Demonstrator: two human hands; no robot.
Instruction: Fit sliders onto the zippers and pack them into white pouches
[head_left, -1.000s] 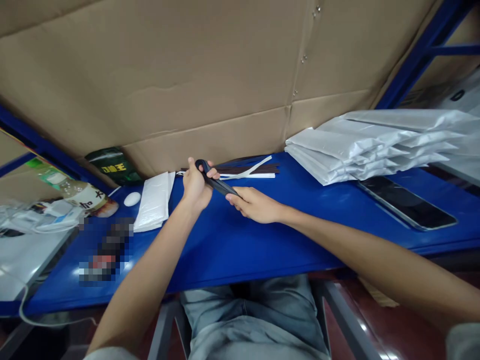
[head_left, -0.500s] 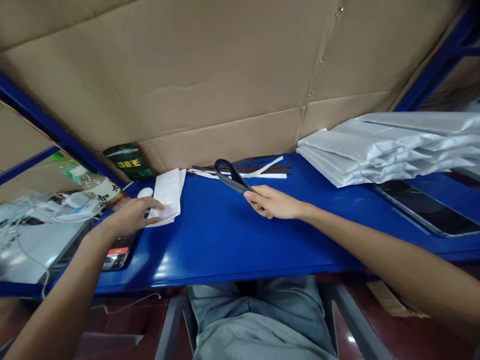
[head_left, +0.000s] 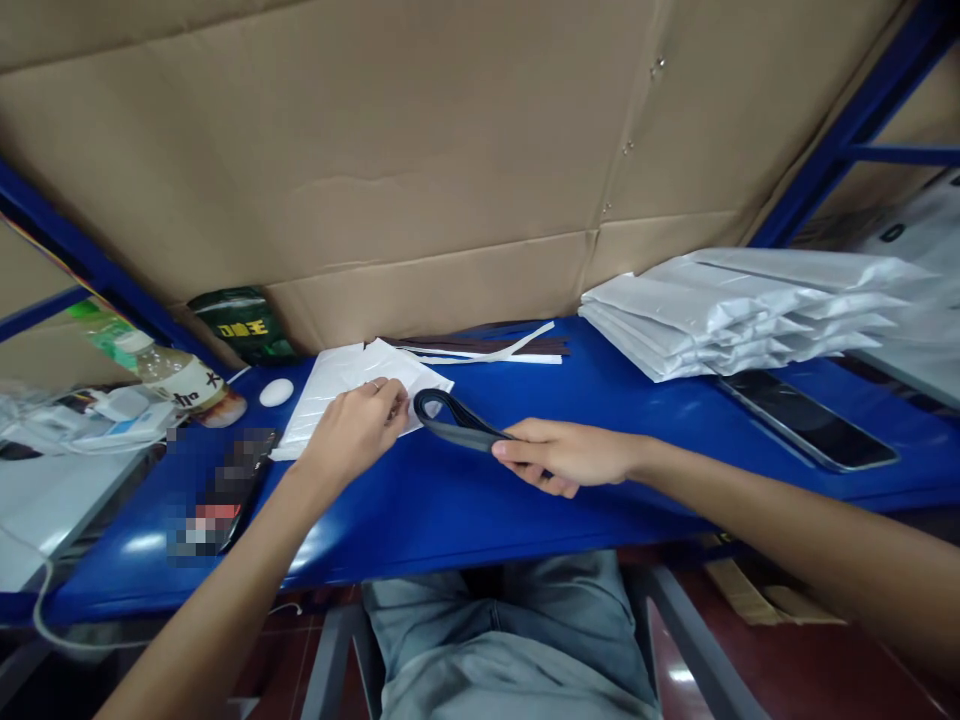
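Note:
My right hand (head_left: pixel 555 455) is closed around a looped bundle of dark grey, flat straps (head_left: pixel 461 425). The rounded loop points left, just over the blue table. My left hand (head_left: pixel 360 425) has its fingers pinched together at the near right edge of a thin white packaging bag (head_left: pixel 311 400). One flap of the bag spreads out to the right, behind the loop. Exactly how the fingertips grip the bag is partly hidden. Behind it lie brown and white strips (head_left: pixel 517 348) along the cardboard wall.
Stacked white packets (head_left: pixel 705 315) lie at the right, with a phone (head_left: pixel 814 420) in front. On the left are a drink bottle (head_left: pixel 187 385), a white round object (head_left: pixel 276 392), a green pouch (head_left: pixel 244 325), a dark blurred-out device (head_left: pixel 232 490) and tangled white cables (head_left: pixel 97 415).
My left hand has moved right, and the white bag's flap has swung out to the right with it. The strap bundle in my right hand has come slightly lower and nearer.

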